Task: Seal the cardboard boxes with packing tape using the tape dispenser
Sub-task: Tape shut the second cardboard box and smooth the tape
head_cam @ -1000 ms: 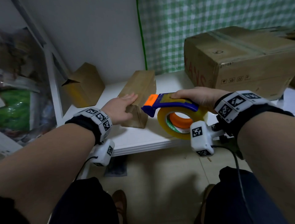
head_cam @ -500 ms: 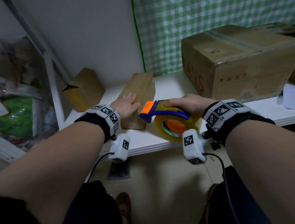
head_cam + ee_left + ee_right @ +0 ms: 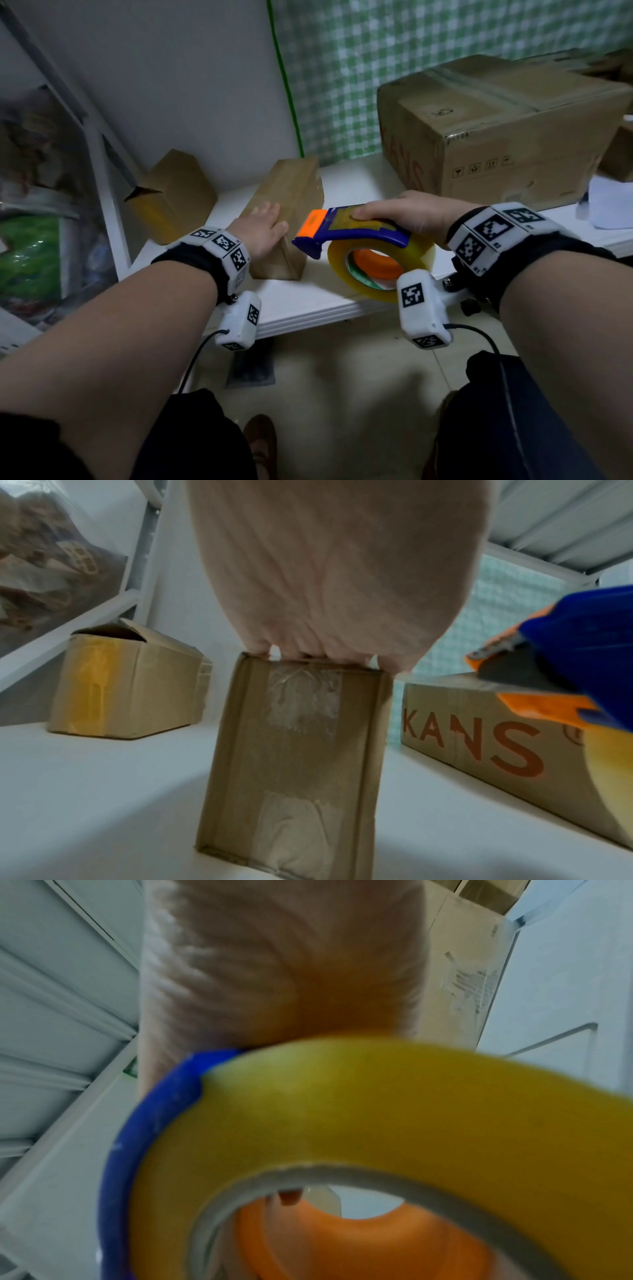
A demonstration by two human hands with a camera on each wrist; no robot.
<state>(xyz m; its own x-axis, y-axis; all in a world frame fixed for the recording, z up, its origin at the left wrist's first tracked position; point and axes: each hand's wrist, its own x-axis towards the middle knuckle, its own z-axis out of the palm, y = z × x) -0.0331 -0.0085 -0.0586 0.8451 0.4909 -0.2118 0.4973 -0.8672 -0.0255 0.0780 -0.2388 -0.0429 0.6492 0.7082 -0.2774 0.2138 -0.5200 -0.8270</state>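
Note:
A narrow brown cardboard box lies on the white shelf, its near end showing old clear tape. My left hand rests flat on its top near end, fingers straight. My right hand grips a blue and orange tape dispenser with a yellowish tape roll. The dispenser's orange nose hovers just right of the box's near end, a little apart from it.
A big taped carton printed in red letters stands at the back right. A smaller box with a partly raised flap sits at the back left against the wall. A white rack post rises on the left. Floor lies below the shelf edge.
The view has tilted, so both hands sit lower in the picture. My left hand stays on the narrow box and the dispenser stays beside its near end.

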